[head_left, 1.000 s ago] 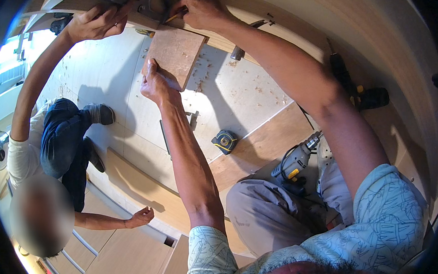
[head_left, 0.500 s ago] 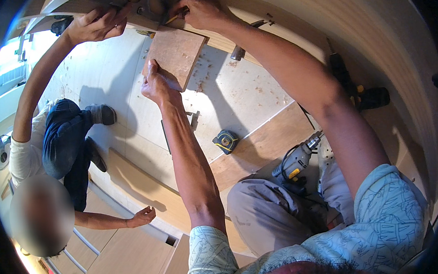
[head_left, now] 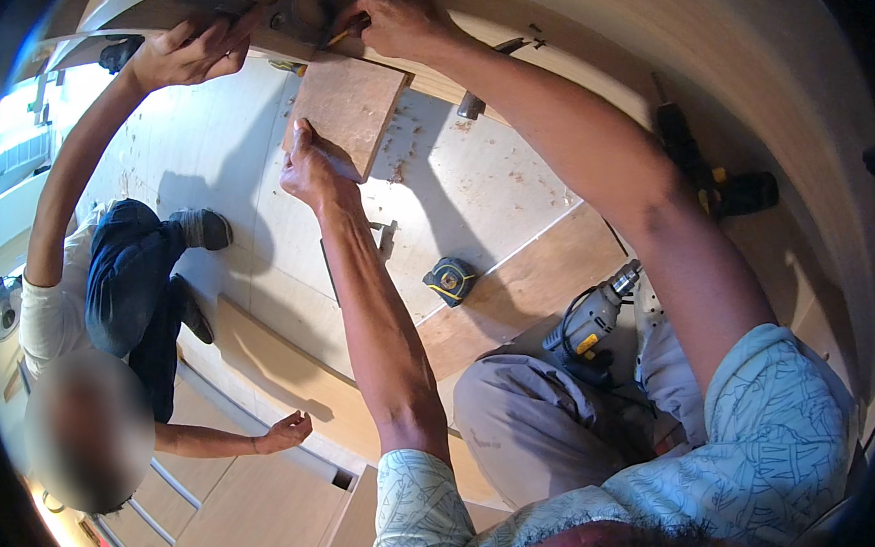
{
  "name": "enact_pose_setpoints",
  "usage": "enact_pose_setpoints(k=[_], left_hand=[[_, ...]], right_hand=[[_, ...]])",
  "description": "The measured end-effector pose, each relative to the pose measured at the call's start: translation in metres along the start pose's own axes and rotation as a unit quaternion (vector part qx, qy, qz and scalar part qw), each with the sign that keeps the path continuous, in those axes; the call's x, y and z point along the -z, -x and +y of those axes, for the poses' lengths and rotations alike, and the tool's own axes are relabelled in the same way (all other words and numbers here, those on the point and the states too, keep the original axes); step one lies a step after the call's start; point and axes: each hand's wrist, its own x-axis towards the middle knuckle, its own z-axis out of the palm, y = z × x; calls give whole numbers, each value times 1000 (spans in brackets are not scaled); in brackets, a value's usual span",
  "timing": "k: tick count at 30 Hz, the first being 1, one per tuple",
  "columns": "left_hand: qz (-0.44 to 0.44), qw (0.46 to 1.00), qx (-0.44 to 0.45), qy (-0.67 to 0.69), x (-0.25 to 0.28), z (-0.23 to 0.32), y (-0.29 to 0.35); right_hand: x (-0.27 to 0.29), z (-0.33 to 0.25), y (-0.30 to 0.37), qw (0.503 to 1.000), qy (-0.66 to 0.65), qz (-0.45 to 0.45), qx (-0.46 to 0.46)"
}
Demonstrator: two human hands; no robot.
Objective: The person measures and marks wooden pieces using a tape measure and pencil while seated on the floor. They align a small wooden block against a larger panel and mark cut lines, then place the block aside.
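Note:
A small, flat square of wood (head_left: 359, 103) is gripped at its near left edge by my left hand (head_left: 317, 171), thumb on top and fingers underneath. Its far edge meets a dark metal piece (head_left: 300, 19) beside the wooden beam. Between the closed fingers of my right hand (head_left: 400, 23) is a thin yellow pencil (head_left: 341, 36), its tip by the far edge of the wood near that metal piece. A co-worker's hand (head_left: 194, 53) rests at the same beam, left of the metal piece; what its fingers touch is unclear.
A hammer (head_left: 471, 105) lies by the beam under my right forearm. Wood chips dot the pale floor, with a tape measure (head_left: 450, 281) nearer me. A grey corded drill (head_left: 593, 326) lies by my leg, a black power tool (head_left: 743, 195) farther right. The co-worker sits left beside a long plank (head_left: 288, 368).
Very little differs. The pencil in my right hand has shifted slightly at the far edge of the wood; my left hand keeps its hold.

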Motion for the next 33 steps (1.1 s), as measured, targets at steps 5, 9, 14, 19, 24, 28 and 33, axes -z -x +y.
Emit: enact_pose_setpoints(k=[5, 9, 14, 19, 24, 28, 33], left_hand=[[-3, 1000, -9, 4, 1, -1, -2], [-4, 1000, -14, 3, 0, -1, -1], [8, 1000, -2, 5, -2, 2, 3], [17, 1000, 6, -13, -3, 5, 3], [2, 1000, 5, 5, -1, 3, 2], [14, 1000, 10, -8, -1, 3, 0], [12, 1000, 5, 2, -2, 2, 1]], right_hand=[[0, 0, 0, 1000, -4, 0, 1], [-1, 1, 0, 1000, -5, -1, 0], [-2, 1, 0, 1000, -9, 0, 0], [-4, 2, 0, 1000, -10, 0, 1], [-4, 4, 1, 1000, -14, -2, 1], [-5, 4, 1, 1000, -17, -4, 2], [-7, 2, 1, 1000, -18, -3, 2]])
